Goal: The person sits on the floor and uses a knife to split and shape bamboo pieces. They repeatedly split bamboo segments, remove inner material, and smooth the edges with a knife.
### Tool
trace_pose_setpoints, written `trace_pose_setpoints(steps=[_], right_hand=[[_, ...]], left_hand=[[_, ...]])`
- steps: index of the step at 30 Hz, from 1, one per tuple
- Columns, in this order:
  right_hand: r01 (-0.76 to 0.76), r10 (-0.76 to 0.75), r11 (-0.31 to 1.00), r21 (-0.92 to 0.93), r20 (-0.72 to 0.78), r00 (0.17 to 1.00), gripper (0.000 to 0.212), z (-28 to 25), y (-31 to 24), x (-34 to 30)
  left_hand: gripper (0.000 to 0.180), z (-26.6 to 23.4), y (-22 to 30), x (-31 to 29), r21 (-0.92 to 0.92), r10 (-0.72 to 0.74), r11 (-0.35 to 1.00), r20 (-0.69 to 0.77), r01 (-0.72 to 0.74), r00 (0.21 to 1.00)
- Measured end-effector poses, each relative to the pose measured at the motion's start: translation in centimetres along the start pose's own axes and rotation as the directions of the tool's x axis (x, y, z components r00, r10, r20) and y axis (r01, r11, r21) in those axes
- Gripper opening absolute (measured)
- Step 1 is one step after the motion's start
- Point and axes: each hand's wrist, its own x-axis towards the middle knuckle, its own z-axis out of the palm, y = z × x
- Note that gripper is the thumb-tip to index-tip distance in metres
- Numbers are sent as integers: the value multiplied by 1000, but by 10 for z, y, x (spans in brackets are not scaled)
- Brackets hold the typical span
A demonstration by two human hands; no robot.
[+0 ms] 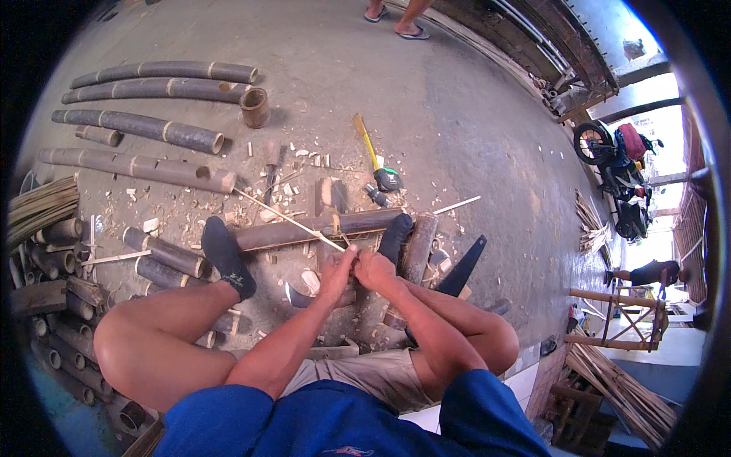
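Note:
My left hand (337, 272) is closed, pinching the near end of a thin pale bamboo strip (285, 218) that slants away to the far left. Pressed against it, my right hand (375, 272) is curled shut; whatever its fingers hold is hidden. Just beyond both hands lies a dark bamboo pole (285, 234), crossways between my two socked feet. A pale tie or strip (335, 225) crosses this pole where the thin strip passes over it. Below my left wrist rests a curved metal blade (297, 297), partly covered by my arm.
A handsaw (463, 268) lies right of my feet. Beyond are a tape measure (387, 179), a chisel-like tool (271, 164) and a bamboo cup (255, 108). Long bamboo poles (141, 132) and stacked pieces (57, 259) fill the left. Another person's feet (411, 30) stand far off.

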Motion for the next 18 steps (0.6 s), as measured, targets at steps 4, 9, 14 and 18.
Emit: trace_pose_setpoints(steps=[4, 9, 14, 18], right_hand=[[-112, 120, 978, 175, -36, 992, 27, 15, -26, -43], [-227, 330, 769, 597, -66, 942, 25, -3, -27, -111], [54, 494, -87, 995, -4, 869, 18, -48, -25, -136], [302, 572, -259, 917, -106, 813, 17, -99, 3, -158]], left_hand=[[52, 16, 3, -2, -473, -266, 807, 243, 354, 933], [53, 48, 2, -64, -165, -165, 963, 271, 214, 948], [74, 48, 11, -57, -241, 36, 969, 351, 53, 936], [85, -2, 3, -11, -276, -160, 951, -62, 137, 985]])
